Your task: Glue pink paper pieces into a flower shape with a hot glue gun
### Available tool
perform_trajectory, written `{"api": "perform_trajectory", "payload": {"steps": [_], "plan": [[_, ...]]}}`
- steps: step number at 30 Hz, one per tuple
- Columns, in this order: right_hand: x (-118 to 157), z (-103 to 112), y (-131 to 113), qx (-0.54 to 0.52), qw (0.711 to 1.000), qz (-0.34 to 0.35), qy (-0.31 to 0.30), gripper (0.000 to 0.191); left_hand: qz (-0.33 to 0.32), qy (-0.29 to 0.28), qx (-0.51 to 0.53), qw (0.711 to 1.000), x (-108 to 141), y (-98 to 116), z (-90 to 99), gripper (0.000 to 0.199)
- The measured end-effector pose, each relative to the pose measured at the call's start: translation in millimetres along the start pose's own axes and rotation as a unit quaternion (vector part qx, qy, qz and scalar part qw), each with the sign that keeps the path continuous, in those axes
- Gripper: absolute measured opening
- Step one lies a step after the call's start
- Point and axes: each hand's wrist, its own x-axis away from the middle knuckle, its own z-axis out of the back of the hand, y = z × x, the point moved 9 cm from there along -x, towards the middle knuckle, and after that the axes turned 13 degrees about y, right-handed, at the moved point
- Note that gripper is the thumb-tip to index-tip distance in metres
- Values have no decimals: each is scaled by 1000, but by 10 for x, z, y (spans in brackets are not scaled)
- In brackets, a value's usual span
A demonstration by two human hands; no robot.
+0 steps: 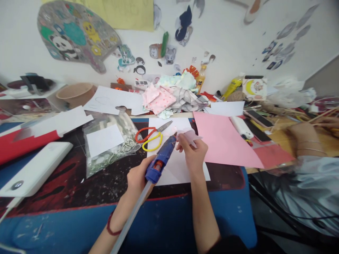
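My left hand (139, 174) is wrapped round a blue hot glue gun (164, 153), whose long translucent glue stick (135, 216) sticks out of the back towards me. The gun's nozzle points away and meets a small pale pinkish-white piece of paper (189, 135). Pinched in my right hand (194, 150), that piece is held up over a white sheet (172, 173) on the table. Scissors (152, 135) with one orange and one yellow handle lie with blades parted on the sheet, just left of the nozzle. Whether glue is coming out cannot be seen.
To the right lies a pink sheet (222, 141); to the left, a clear bag (113, 141) and a white power bank (39, 169). Crumpled patterned cloth or paper (169, 93) is heaped at the back. Another person's arm (309, 139) rests at the right.
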Motion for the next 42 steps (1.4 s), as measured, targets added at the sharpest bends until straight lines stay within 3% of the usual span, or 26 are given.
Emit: {"api": "perform_trajectory", "payload": {"steps": [10,16,23,36,42], "plan": [[10,-17,-56,-1,1000,15,-13,25,-101,-12,22,995,30,-22,-103,31],[14,-23,-30,1,1000,16,-15,26,-125,-4,-9,992,36,-35,-106,33],[7,-4,-4,-9,1000,-1,-3,24,-47,11,-56,997,34,5,-26,31],[12,-24,11,-3,1000,-17,-12,24,-9,58,-41,997,18,-5,73,28],[2,-36,5,-3,1000,-15,-12,26,-32,76,-26,996,32,32,85,28]]}}
